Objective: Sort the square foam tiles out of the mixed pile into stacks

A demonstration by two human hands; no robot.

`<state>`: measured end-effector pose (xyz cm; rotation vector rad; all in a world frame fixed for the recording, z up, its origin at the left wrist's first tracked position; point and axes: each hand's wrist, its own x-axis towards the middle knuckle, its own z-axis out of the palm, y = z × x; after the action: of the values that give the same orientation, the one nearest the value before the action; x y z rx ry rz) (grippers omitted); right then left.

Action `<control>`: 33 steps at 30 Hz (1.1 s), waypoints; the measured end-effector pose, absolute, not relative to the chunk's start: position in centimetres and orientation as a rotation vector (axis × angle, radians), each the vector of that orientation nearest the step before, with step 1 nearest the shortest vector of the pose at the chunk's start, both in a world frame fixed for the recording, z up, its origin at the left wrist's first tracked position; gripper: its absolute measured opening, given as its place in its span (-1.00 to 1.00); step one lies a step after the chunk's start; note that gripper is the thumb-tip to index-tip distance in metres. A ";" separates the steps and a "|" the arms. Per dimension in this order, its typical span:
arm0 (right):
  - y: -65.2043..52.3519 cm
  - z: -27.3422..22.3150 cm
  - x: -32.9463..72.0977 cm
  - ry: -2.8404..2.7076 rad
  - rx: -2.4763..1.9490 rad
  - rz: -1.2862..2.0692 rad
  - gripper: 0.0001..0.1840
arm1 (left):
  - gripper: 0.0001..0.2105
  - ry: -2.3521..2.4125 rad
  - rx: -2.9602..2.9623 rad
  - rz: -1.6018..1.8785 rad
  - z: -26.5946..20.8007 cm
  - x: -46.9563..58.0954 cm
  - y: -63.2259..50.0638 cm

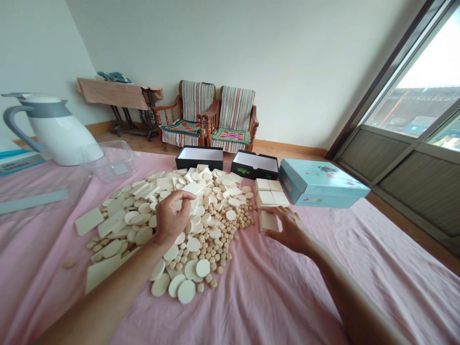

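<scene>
While I watch through the head camera, left hand (pixel 173 215) is over the heap of pale wooden pieces (pixel 194 245), thumb and index close together; whether it pinches one, I cannot tell. Right hand (pixel 292 231) holds a small square-tile stack (pixel 268 222) by opposite edges, on pink cloth (pixel 258 292), near the blue box (pixel 323 184).

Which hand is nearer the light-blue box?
Right. The right hand is just in front of the light-blue box; the left hand is farther left, over the wooden pile.
</scene>
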<state>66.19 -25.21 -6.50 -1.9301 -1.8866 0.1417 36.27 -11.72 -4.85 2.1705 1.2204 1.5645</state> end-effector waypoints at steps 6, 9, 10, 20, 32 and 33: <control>-25.1 -6.7 66.0 -1.893 -1.945 0.207 -0.37 | -0.80 1.206 2.174 1.575 -4.9 36.2 -11.7; -25.2 -6.7 66.0 -1.908 -1.925 0.255 -0.34 | -0.80 1.206 2.175 1.572 -4.9 36.2 -11.7; -25.2 -6.7 66.0 -1.914 -1.915 0.268 -0.33 | -0.80 1.206 2.175 1.570 -4.9 36.2 -11.7; -24.9 -7.0 66.5 -1.924 -1.857 0.299 -0.32 | -0.80 1.203 2.174 1.572 -4.8 36.3 -11.8; -25.7 -6.7 67.1 -1.963 -1.788 0.080 -0.48 | -0.81 1.194 2.116 1.617 -4.4 35.8 -11.5; -25.7 -6.6 66.9 -1.929 -1.765 0.044 -0.53 | -0.82 1.193 2.097 1.634 -4.3 35.7 -11.4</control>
<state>66.90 -25.66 -6.63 -1.7655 -1.9290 0.0440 35.72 -11.45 -4.26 2.0966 1.1934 1.6341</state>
